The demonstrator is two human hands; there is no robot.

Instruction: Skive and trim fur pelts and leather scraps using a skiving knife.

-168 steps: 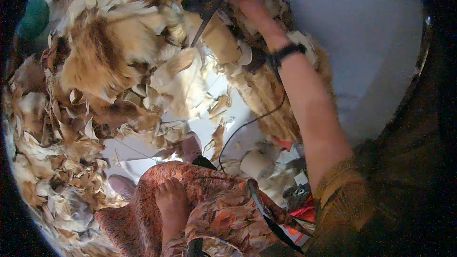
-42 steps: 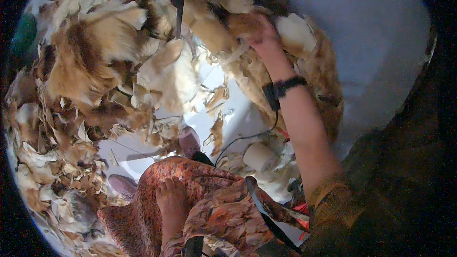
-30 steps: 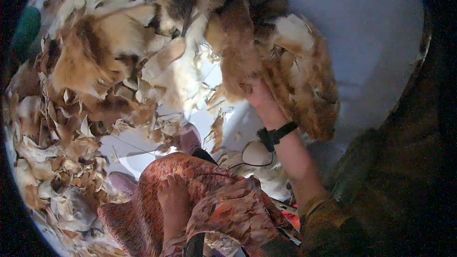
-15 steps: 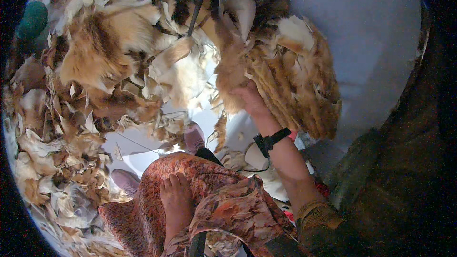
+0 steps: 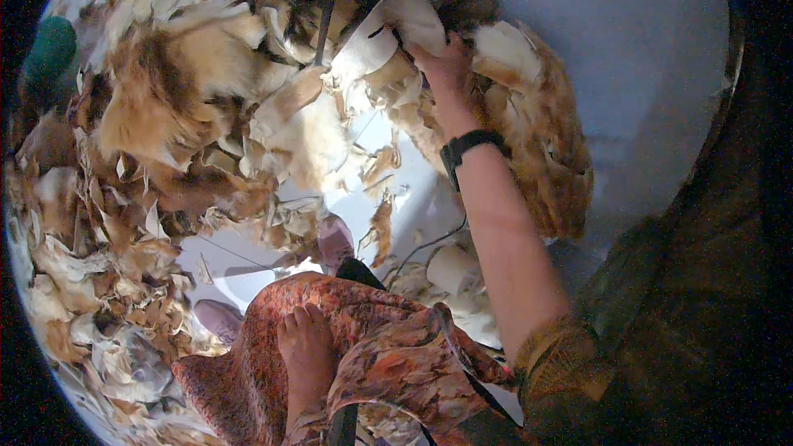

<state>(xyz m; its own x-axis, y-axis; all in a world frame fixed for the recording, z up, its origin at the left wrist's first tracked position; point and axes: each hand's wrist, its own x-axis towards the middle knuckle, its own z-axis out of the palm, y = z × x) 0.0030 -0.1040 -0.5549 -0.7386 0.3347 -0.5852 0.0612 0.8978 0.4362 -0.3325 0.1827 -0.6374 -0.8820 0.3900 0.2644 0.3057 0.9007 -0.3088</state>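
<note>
My right hand (image 5: 446, 74), with a black band at the wrist, reaches forward to the far middle. Its thumb and fingers close on the edge of a fur pelt (image 5: 417, 23) whose pale skin side faces up. To the right of that hand lies a thick stack of orange-brown pelts (image 5: 553, 140). My left hand (image 5: 306, 343) rests flat on the orange-red patterned cloth (image 5: 264, 347) over my lap, fingers stretched out, holding nothing.
Fur pieces and scraps (image 5: 107, 281) are heaped on the left, with a large fluffy tan pelt (image 5: 182, 74) on top. A dark rod (image 5: 329, 12) stands at the far middle. Purplish shoes (image 5: 334, 239), a pale roll (image 5: 453, 268) and a green object (image 5: 51, 48) show.
My right hand has moved away from me, from a hanging brown fur piece to the pale pelt edge. More white skin side now shows there. My left hand has not moved.
</note>
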